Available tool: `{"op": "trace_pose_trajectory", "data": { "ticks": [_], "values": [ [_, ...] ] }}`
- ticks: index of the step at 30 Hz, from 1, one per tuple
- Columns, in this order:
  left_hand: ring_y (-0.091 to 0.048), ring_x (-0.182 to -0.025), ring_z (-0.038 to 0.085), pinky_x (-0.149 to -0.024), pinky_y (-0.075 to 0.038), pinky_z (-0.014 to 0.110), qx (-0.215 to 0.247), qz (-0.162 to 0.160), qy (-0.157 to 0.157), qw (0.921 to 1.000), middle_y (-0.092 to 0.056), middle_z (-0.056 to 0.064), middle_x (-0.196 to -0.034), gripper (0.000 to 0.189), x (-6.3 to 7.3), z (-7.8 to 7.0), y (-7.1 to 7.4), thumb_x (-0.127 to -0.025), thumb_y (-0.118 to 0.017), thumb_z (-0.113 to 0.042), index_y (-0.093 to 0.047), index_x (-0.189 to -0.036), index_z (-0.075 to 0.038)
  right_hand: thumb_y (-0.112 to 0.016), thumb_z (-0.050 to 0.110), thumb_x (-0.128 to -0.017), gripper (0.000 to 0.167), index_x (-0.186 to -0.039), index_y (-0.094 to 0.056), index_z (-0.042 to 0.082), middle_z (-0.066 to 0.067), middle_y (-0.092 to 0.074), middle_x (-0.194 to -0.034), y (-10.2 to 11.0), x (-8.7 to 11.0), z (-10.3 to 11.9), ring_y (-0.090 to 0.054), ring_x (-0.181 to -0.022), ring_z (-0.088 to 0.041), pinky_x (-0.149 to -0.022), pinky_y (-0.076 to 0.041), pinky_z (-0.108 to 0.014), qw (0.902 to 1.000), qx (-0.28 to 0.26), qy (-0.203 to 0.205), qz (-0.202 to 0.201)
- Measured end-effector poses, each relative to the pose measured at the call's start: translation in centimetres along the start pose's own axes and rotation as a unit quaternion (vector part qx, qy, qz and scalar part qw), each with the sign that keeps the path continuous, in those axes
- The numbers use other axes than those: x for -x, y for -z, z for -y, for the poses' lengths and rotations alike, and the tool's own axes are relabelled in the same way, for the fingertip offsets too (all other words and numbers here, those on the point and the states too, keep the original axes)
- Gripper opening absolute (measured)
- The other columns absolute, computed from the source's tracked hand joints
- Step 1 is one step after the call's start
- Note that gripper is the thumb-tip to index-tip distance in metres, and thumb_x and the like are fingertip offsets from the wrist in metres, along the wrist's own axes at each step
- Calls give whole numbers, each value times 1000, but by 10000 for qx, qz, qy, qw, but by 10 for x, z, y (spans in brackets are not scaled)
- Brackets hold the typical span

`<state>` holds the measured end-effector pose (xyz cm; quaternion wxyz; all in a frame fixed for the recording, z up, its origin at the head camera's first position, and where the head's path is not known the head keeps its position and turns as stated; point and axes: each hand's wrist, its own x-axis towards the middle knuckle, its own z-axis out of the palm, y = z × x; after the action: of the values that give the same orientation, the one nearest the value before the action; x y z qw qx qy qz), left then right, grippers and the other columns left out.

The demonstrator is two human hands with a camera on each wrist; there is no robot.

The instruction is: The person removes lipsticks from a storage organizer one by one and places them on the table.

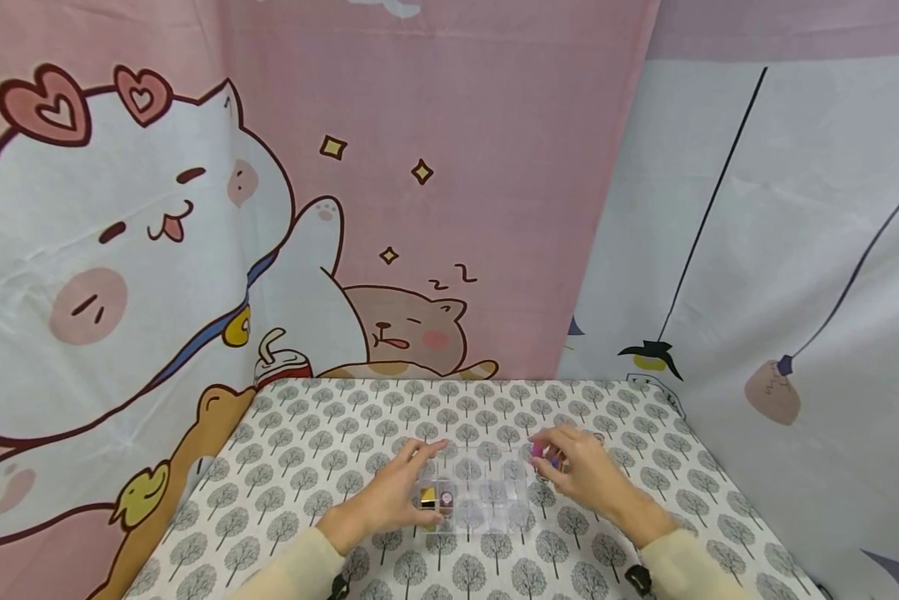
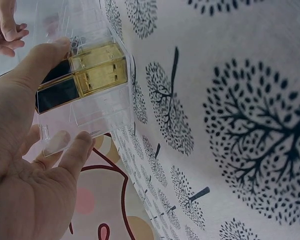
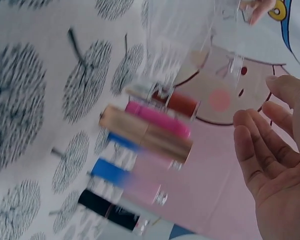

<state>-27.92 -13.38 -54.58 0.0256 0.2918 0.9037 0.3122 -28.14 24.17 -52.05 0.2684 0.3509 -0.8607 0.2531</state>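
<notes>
My left hand grips the left end of a clear plastic organizer, its thumb on one side and its fingers on the other. Black-and-gold lipsticks stand in compartments at that end. Beside them, a round-topped tube fills another compartment. My right hand has loosely bent fingers with nothing between them. It hovers by a group of upright lip products right of the organizer: a gold tube, a pink tube, a red-and-clear tube, blue-and-pink tubes and a black tube.
A white cloth with grey tree prints covers the table. Behind it hangs a pink curtain with cartoon cats, and a pale curtain with lamp drawings closes the right side.
</notes>
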Motion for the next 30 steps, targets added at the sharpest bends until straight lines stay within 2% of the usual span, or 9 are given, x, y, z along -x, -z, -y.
{"op": "trace_pose_trajectory", "data": {
  "ticks": [3,5,9,11,16,19,21,26,30],
  "values": [
    [-61,-99,3,-96,-68,30,-74,-9,-10,10000,-54,1,-157,123,-1,0,1,-87,-104,-38,-29,-184,-39,-95,2,-93,31,-122,-82,6,0,-78,-102,-7,-4,7,-74,-82,-10,-68,-67,-21,9998,14,195,0],
    [-61,-97,3,-95,-68,30,-71,-3,-6,10000,-54,3,-158,123,-2,0,1,-87,-104,-37,-29,-184,-39,-95,5,-94,32,-123,-82,7,0,-78,-103,-11,-7,13,-74,-83,-11,-69,-65,-19,9997,37,256,31],
    [-60,-96,2,-94,-68,31,-93,20,-13,10000,-54,9,-160,123,-4,-1,2,-87,-105,-36,-29,-184,-39,-94,12,-98,32,-127,-82,10,-1,-82,-110,-19,-12,25,-77,-88,-12,-74,-67,-20,9995,34,170,277],
    [-61,-97,4,-94,-67,30,-103,37,13,9999,-53,10,-160,123,-4,-1,2,-87,-105,-36,-29,-184,-39,-92,17,-101,32,-131,-82,12,0,-82,-115,-24,-14,31,-80,-93,-18,-78,-70,-25,9987,52,63,495],
    [-71,-115,21,-99,-69,36,-58,46,22,10000,-54,10,-160,122,-2,-1,-1,-87,-105,-34,-31,-184,-38,-87,32,-108,36,-140,-78,18,2,-79,-122,-36,-18,44,-79,-100,-17,-84,-72,-31,9919,-220,-294,1214],
    [-73,-125,30,-105,-70,43,-52,30,-10,10000,-54,10,-160,122,-2,0,-1,-87,-105,-33,-30,-184,-38,-85,36,-109,40,-145,-76,19,2,-78,-125,-45,-22,50,-78,-102,-16,-85,-71,-32,9869,-517,-348,1489],
    [-73,-128,30,-107,-70,44,-66,18,-13,10000,-54,9,-160,123,-2,0,-1,-87,-106,-33,-30,-184,-38,-85,36,-109,43,-147,-74,19,1,-78,-127,-51,-25,54,-78,-102,-17,-86,-71,-31,9835,-702,-338,1634],
    [-73,-122,27,-105,-71,41,-130,13,-44,9999,-54,7,-160,130,-2,-1,2,-82,-108,-28,-29,-184,-37,-86,31,-108,43,-146,-74,15,-6,-80,-132,-66,-29,62,-81,-103,-19,-86,-70,-25,9766,-967,-308,1897],
    [-72,-124,29,-110,-70,45,-149,71,-86,9998,-53,8,-161,135,-1,0,3,-78,-109,-26,-28,-185,-37,-87,29,-108,42,-144,-75,13,-8,-80,-137,-74,-30,70,-80,-105,-14,-87,-70,-23,9722,-1039,-347,2071]
  ]
}}
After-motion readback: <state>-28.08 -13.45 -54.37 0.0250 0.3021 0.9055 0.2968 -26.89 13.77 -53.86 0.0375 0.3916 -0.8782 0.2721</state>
